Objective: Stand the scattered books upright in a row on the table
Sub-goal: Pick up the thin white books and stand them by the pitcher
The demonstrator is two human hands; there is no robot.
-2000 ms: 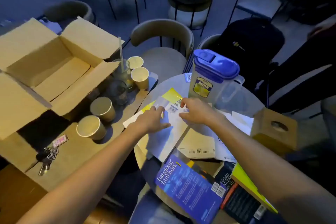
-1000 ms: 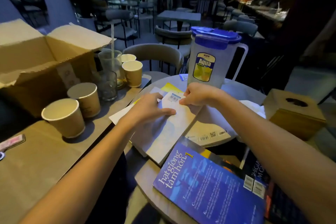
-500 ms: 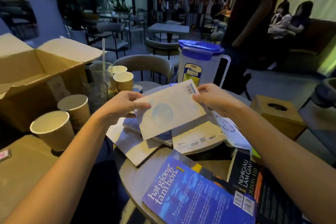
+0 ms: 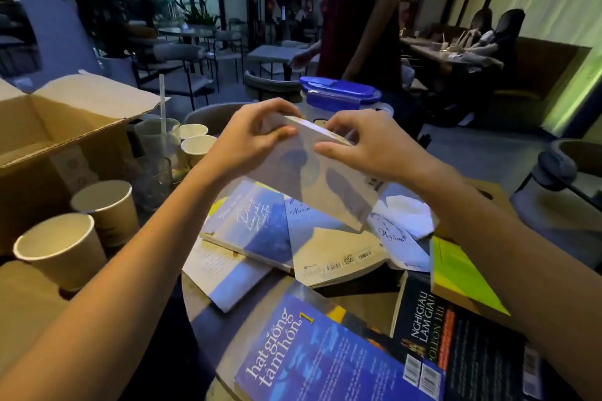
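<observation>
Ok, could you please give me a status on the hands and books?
Left hand, right hand grip pale book, held in air. Other books lie flat. Jug just behind.

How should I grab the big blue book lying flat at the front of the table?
Take the blue book by its left edge, coming from the left over the bare table. It lies flat and its right end overlaps the black book, so that edge is probably easiest: fingers under, thumb on top. The left hand and right hand hold the pale book now.
</observation>
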